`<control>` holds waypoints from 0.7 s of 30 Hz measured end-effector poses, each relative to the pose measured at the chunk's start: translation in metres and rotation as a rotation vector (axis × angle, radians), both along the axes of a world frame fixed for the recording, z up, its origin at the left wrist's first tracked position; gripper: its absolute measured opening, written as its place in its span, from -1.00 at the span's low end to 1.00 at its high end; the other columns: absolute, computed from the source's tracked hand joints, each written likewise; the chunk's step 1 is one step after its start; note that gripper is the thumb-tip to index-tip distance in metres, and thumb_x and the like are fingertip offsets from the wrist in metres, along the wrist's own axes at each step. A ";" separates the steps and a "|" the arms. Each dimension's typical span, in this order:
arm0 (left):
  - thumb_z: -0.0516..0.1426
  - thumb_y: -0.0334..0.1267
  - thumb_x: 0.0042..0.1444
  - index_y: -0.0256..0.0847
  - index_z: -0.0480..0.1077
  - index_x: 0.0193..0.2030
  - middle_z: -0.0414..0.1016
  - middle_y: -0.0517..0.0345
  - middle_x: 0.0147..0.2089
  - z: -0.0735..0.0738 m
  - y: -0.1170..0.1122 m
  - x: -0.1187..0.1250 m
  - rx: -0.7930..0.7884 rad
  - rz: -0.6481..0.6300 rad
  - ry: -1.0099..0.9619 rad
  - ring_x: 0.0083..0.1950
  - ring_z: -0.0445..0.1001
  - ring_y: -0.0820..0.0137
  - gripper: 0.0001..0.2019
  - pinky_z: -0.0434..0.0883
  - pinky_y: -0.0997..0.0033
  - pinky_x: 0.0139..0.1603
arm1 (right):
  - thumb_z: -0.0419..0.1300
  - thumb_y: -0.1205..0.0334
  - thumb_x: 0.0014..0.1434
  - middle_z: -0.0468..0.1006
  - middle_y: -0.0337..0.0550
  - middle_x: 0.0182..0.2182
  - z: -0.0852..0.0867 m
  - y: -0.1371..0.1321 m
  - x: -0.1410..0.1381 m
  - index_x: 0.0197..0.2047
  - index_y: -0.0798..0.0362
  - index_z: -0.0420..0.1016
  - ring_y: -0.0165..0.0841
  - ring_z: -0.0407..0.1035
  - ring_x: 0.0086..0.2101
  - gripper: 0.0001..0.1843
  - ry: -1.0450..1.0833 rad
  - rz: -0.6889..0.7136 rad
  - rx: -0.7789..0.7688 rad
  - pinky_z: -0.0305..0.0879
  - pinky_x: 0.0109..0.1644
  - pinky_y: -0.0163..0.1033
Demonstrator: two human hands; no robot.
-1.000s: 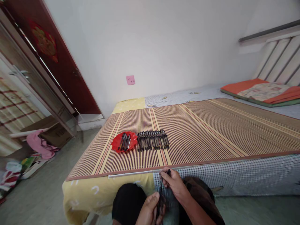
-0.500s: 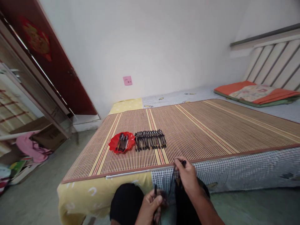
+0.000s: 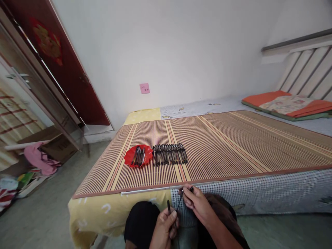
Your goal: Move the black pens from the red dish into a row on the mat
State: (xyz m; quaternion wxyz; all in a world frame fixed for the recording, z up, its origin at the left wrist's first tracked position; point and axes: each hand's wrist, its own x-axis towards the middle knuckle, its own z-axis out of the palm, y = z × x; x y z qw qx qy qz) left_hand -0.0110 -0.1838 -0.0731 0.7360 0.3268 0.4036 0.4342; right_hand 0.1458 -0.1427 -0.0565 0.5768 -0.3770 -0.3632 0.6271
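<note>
My left hand is closed round a dark pen barrel whose upper end sticks up past the fingers. A thin dark pen refill slants between the hands, its top pinched by my right hand and its lower end at the left thumb. A small black pen part, perhaps a tip or cap, pokes out of my right fist. Both hands are over my lap, before the bed edge. Beyond them lies a row of black pens. Several more pens rest in a red scalloped plate.
A striped bamboo mat covers much of the bed, over yellow and checked sheets. Folded orange bedding lies at the far right beside a slatted headboard. To the left are a dark red door and a cardboard box.
My right hand has come down and left, nearer my left hand, with the refill's lower end now at the left thumb. The camera view has shifted slightly; the pens and plate stay put.
</note>
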 end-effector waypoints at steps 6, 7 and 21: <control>0.37 0.12 -0.12 -0.27 0.38 -0.35 0.22 0.40 -0.67 0.007 -0.002 0.003 -0.035 -0.095 -0.092 -0.72 -0.11 0.71 -0.52 -0.17 0.56 -0.66 | 0.29 -0.14 0.11 0.27 -0.33 -0.65 0.001 -0.003 0.003 -0.37 0.09 0.47 -0.50 0.06 -0.62 -0.59 -0.035 0.038 0.035 -0.03 -0.57 -0.37; 0.37 0.11 -0.11 -0.27 0.39 -0.34 0.21 0.40 -0.67 0.006 -0.002 0.003 -0.029 -0.092 -0.092 -0.71 -0.11 0.70 -0.52 -0.16 0.56 -0.66 | 0.28 -0.14 0.13 0.30 -0.32 -0.65 0.001 -0.003 0.003 -0.36 0.09 0.48 -0.50 0.08 -0.61 -0.59 -0.063 0.041 0.047 0.00 -0.56 -0.37; 0.32 0.17 -0.04 -0.28 0.52 -0.20 0.44 0.20 -0.50 0.005 0.004 0.001 0.069 0.150 0.102 -0.55 0.26 0.54 -0.50 0.15 0.57 -0.54 | 0.15 -0.07 0.21 0.40 -0.29 -0.57 0.027 -0.010 -0.014 -0.40 0.01 0.42 -0.42 0.20 -0.59 -0.67 -0.445 -0.292 0.106 0.12 -0.50 -0.31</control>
